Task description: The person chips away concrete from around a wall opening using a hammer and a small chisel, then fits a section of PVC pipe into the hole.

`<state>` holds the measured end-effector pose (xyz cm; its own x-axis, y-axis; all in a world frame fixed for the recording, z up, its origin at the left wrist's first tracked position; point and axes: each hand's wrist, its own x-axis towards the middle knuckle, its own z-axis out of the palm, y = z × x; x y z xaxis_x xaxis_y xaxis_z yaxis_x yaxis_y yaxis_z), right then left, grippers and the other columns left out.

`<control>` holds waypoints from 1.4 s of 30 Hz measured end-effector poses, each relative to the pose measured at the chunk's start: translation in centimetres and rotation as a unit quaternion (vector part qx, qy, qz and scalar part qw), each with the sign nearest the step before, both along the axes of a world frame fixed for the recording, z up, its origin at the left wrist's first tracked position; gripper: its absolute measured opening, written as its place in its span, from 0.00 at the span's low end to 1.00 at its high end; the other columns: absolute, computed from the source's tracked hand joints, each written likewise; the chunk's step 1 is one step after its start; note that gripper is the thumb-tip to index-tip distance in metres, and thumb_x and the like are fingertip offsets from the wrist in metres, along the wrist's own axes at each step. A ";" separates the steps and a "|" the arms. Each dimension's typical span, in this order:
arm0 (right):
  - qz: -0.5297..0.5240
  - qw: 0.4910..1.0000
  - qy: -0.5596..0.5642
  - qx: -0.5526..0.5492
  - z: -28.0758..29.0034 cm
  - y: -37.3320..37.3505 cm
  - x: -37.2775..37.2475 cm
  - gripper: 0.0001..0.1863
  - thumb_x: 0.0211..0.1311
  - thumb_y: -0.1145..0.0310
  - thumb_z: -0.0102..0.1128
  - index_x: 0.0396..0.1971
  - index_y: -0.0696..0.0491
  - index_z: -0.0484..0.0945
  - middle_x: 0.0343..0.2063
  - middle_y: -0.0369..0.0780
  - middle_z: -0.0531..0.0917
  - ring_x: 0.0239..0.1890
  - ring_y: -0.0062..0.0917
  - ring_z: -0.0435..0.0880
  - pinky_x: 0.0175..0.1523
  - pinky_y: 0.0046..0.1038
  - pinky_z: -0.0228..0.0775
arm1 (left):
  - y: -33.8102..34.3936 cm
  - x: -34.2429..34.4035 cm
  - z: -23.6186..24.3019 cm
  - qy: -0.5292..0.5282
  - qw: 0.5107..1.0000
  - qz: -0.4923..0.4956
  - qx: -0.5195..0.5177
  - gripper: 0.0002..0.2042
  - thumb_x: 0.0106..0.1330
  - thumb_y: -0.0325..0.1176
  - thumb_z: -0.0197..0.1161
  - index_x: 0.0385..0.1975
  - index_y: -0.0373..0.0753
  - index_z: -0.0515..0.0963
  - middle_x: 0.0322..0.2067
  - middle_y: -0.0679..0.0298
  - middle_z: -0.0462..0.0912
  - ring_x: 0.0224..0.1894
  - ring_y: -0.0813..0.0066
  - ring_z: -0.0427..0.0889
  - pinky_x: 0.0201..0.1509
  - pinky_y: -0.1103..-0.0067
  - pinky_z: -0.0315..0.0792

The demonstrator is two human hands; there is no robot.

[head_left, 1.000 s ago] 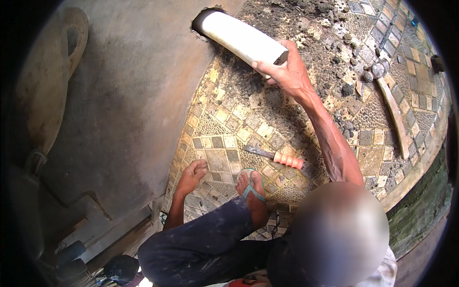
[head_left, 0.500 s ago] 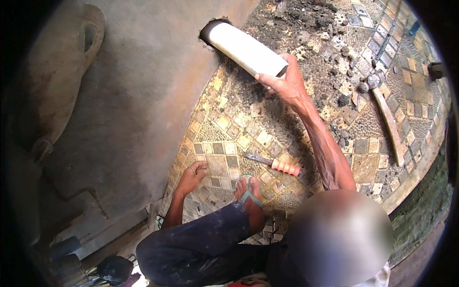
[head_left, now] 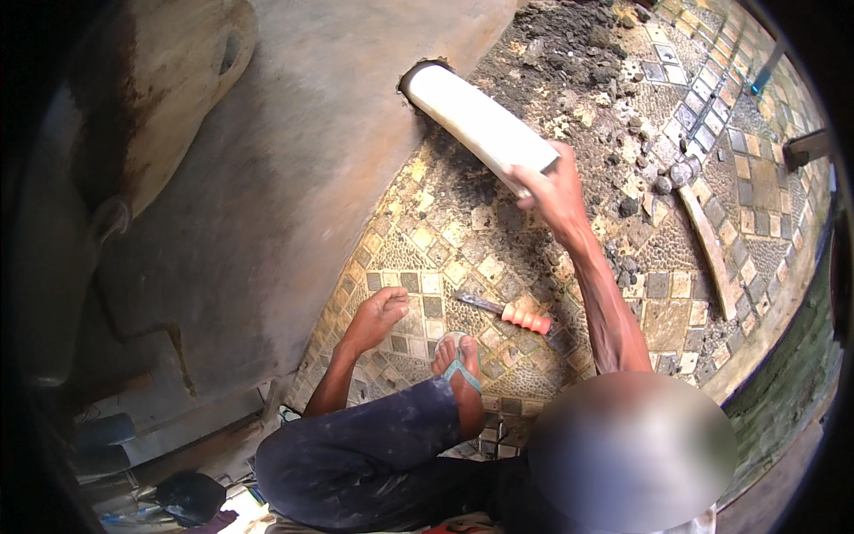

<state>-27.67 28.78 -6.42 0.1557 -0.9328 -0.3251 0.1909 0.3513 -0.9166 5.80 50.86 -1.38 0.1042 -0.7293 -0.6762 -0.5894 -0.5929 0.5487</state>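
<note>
A white pipe (head_left: 485, 125) slants out of a rough hole (head_left: 407, 82) low in the wall. Its inner end is hidden inside the hole. My right hand (head_left: 553, 189) is closed around the pipe's near end, thumb on the near side, slightly blurred. Down to the left, my left hand (head_left: 377, 317) hovers or rests over the tiles near my foot, fingers curled together, nothing visible in them. A chisel (head_left: 507, 312) with an orange ribbed handle lies on the tiles between my two arms, touched by neither hand.
Dark rubble (head_left: 569, 62) covers the patterned tile floor (head_left: 418, 249) beside the pipe. A hammer (head_left: 705, 240) with a wooden handle lies at the right. My sandalled foot (head_left: 460, 363) stands below the chisel. The grey wall (head_left: 294, 133) rises at the left.
The whole view has shifted and turned slightly. My right hand keeps its hold on the pipe, and my left hand has moved a little upward and to the right. Chisel and hammer lie still.
</note>
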 end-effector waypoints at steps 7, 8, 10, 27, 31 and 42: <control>-0.152 0.988 -0.024 0.017 0.8 10.0 -12.8 0.42 0.58 0.58 0.69 0.65 0.65 0.61 0.54 0.55 0.73 0.49 0.41 0.85 0.33 0.32 0.90 | -2.1 -6.2 1.0 0.012 0.984 -0.108 -0.143 0.17 0.71 0.27 0.64 0.58 0.33 0.78 0.52 0.54 0.82 0.55 0.61 0.84 0.60 0.70 0.78; -0.183 0.983 0.027 -0.004 1.2 10.3 -14.8 0.43 0.57 0.55 0.69 0.66 0.65 0.62 0.53 0.54 0.74 0.48 0.40 0.85 0.34 0.32 0.89 | -2.3 -7.1 1.2 0.003 0.971 -0.158 -0.176 0.17 0.70 0.28 0.65 0.58 0.34 0.79 0.52 0.54 0.82 0.54 0.60 0.84 0.60 0.70 0.78; -0.251 0.954 0.156 -0.046 1.0 9.9 -18.6 0.42 0.58 0.50 0.71 0.63 0.63 0.66 0.49 0.51 0.78 0.44 0.33 0.84 0.34 0.30 0.86 | -2.5 -8.3 0.5 0.016 0.947 -0.233 -0.220 0.19 0.67 0.28 0.68 0.58 0.36 0.79 0.54 0.54 0.80 0.57 0.57 0.80 0.62 0.66 0.75; -0.388 0.893 0.226 -0.029 -4.2 10.0 -33.7 0.46 0.66 0.58 0.74 0.75 0.60 0.57 0.65 0.59 0.72 0.62 0.42 0.79 0.65 0.38 0.77 | -3.3 -18.0 -5.5 -0.152 0.740 -0.583 -0.300 0.24 0.58 0.39 0.75 0.52 0.40 0.77 0.47 0.63 0.78 0.54 0.66 0.77 0.57 0.69 0.69; -0.129 0.784 0.583 -0.170 -4.6 14.2 -30.0 0.32 0.66 0.60 0.72 0.67 0.55 0.73 0.55 0.50 0.82 0.57 0.40 0.82 0.61 0.41 0.76 | -3.5 -17.9 -6.1 -0.228 0.681 -0.624 -0.309 0.16 0.65 0.37 0.67 0.49 0.39 0.77 0.44 0.63 0.77 0.52 0.68 0.77 0.56 0.71 0.68; -0.020 0.745 0.649 -0.152 -5.9 15.5 -30.8 0.23 0.60 0.67 0.63 0.55 0.57 0.75 0.40 0.54 0.84 0.45 0.53 0.83 0.52 0.47 0.74 | -6.0 -18.0 -1.2 -0.084 0.888 -0.418 -0.173 0.13 0.69 0.28 0.59 0.50 0.35 0.68 0.39 0.57 0.70 0.35 0.64 0.79 0.36 0.68 0.81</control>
<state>-58.43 44.28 -12.35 -0.1354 -0.9895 0.0501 -0.9211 0.1071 -0.3742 -12.17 44.89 -2.59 -0.4928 -0.7606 -0.4227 -0.8351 0.2770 0.4753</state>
